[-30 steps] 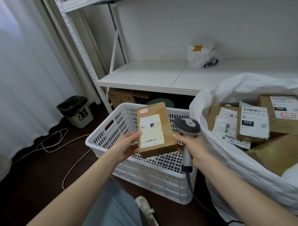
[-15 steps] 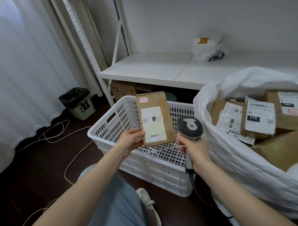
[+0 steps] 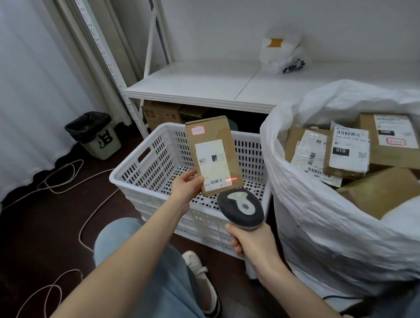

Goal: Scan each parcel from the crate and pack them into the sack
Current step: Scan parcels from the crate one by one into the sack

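Currently the left hand [image 3: 186,190] is pinching the parcel [image 3: 211,154] at its lower left corner, over the crate [image 3: 134,189]. Most of the box is standing above the grip, so it is risking tipping. The red line [image 3: 231,179] is landing right of the barcode [image 3: 215,181], probably misreading. The right hand [image 3: 252,240] is gripping the scanner [image 3: 240,209]; the sack [image 3: 325,226] is waiting at the right.
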